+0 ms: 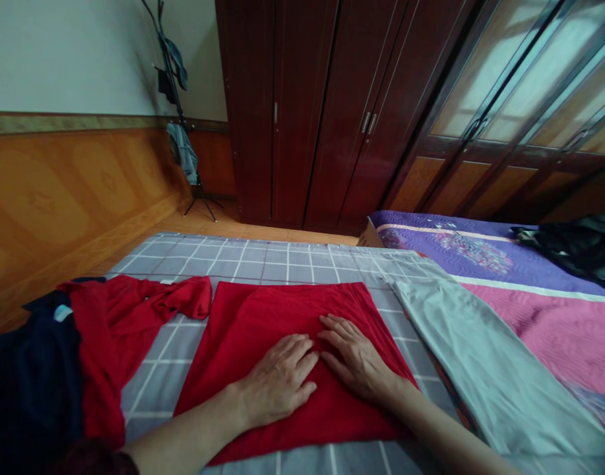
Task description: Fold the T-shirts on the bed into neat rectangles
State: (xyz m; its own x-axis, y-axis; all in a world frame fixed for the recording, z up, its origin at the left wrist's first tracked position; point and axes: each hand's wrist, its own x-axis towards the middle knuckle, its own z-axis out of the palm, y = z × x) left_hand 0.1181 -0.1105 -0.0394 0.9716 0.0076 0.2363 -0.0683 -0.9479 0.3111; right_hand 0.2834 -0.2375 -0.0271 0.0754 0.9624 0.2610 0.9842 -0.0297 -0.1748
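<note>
A red garment (262, 310) lies spread flat in front of me, its shape a broad four-sided piece; I cannot tell what kind of clothing it is. Both palms rest on its middle. My left hand (281, 379) lies flat with fingers pointing right. Close beside it, my right hand (354, 359) is also flat, its fingers pointing up and left. Neither hand grips the cloth. To the left, a second red garment (128, 310) is crumpled over a dark navy garment (35, 376). On the right stretches a long pale grey-green piece of clothing (485, 356).
The clothes lie on a grey checked sheet (243, 257). Beyond it on the right is a purple and pink bedspread (544, 316) with a black garment (579, 247) on it. A dark red wardrobe (302, 132) and a coat stand (176, 86) stand behind.
</note>
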